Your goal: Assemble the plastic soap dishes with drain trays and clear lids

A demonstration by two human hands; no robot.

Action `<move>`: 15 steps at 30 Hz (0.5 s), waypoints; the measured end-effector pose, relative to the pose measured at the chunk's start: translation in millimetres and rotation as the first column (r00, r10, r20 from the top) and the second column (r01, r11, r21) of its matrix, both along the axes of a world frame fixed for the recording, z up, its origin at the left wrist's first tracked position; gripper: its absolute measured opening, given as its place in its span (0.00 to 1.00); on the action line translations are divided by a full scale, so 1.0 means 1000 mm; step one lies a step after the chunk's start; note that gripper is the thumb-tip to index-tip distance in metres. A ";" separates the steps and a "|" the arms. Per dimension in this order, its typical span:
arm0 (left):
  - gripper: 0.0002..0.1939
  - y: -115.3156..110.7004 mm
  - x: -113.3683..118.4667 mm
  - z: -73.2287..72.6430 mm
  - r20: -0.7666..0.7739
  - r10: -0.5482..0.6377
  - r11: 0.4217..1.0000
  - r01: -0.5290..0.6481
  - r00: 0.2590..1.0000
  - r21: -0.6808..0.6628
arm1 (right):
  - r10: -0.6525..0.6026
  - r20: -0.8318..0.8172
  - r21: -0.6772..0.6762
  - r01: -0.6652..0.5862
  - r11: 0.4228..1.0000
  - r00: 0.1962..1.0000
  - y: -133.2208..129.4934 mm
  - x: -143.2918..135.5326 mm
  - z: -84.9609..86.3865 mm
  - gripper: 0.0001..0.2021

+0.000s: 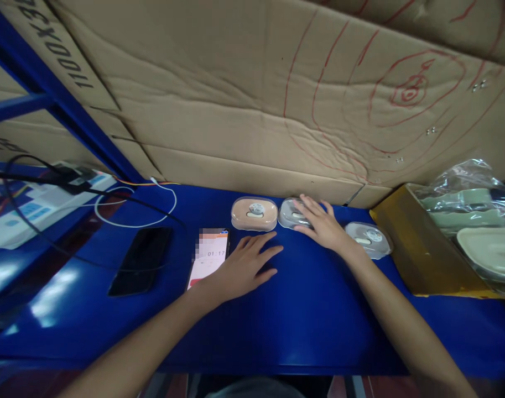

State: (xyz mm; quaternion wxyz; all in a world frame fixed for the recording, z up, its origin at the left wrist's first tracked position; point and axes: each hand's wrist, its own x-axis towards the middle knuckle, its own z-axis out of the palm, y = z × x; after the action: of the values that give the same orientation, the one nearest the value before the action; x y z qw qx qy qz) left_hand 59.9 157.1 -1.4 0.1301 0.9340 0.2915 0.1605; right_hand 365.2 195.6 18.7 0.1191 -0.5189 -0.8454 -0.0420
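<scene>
My left hand (246, 262) lies flat on the blue table (310, 320), fingers spread, beside a lit phone (208, 258) showing 01:17. My right hand (321, 221) reaches forward with its fingers resting on a clear oval lid (289, 214). A peach oval box with a clear lid (254, 213) sits just left of it, near the cardboard wall. Another clear lid with a small valve (368, 239) lies to the right of my right wrist.
A dark phone (141, 260) lies at left, with white and black cables (136, 207) looping behind it. A yellow-brown carton (414, 243) at right holds green and beige containers in plastic bags (472, 210). Cardboard sheets (252, 99) wall the back.
</scene>
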 end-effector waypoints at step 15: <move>0.24 -0.017 0.009 0.009 0.004 -0.089 0.996 0.089 0.996 -0.025 | -0.259 0.008 -0.073 0.258 0.963 0.966 -0.128 0.077 0.000 0.38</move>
State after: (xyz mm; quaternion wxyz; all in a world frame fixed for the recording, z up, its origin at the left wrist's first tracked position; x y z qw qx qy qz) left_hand 69.1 140.3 7.9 0.1492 0.9442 0.2512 0.1520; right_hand 442.0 67.7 18.6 0.0940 -0.6288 -0.7714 -0.0257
